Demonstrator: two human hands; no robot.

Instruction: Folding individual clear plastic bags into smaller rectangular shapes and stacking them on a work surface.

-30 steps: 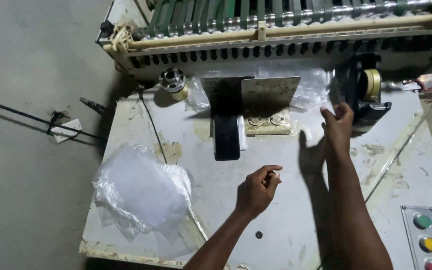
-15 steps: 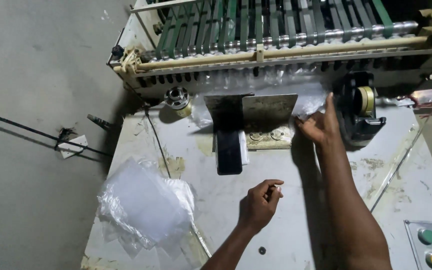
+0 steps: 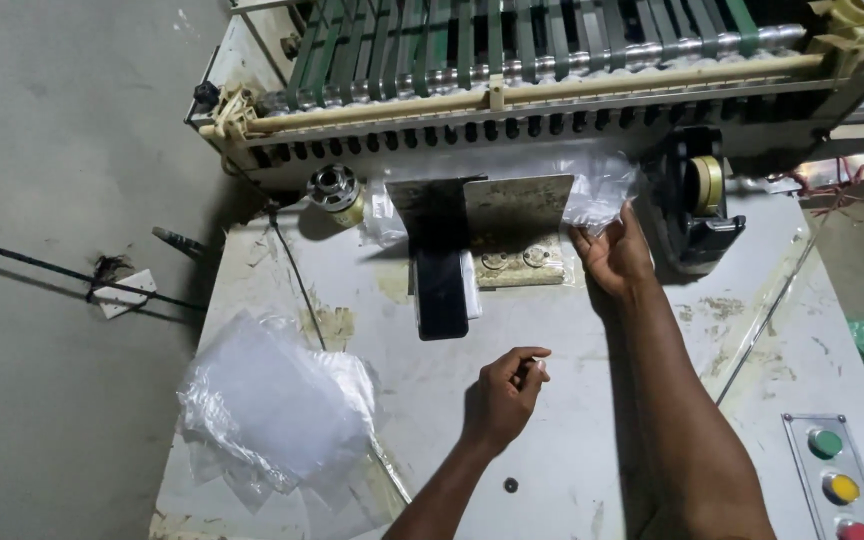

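Note:
My right hand (image 3: 610, 255) reaches to the back of the white machine table (image 3: 572, 400) and grips the edge of a stack of clear plastic bags (image 3: 602, 185) lying at the machine's outlet. My left hand (image 3: 504, 395) hovers over the table's middle with its fingers curled; a small pale thing seems pinched at the fingertips, too small to tell. A metal plate (image 3: 517, 205) stands in front of the bags, and a dark phone (image 3: 442, 292) lies below it.
A heap of clear plastic bags (image 3: 272, 410) lies at the table's left front. A tape dispenser (image 3: 697, 195) stands at the back right. A small tin (image 3: 337, 192) sits at the back left. Coloured push buttons (image 3: 837, 485) are at the right front. Green belts (image 3: 512, 40) run above.
My right hand has moved forward and up to the bags at the outlet and taken hold of them. My left hand has stayed about where it was. The view has tilted slightly.

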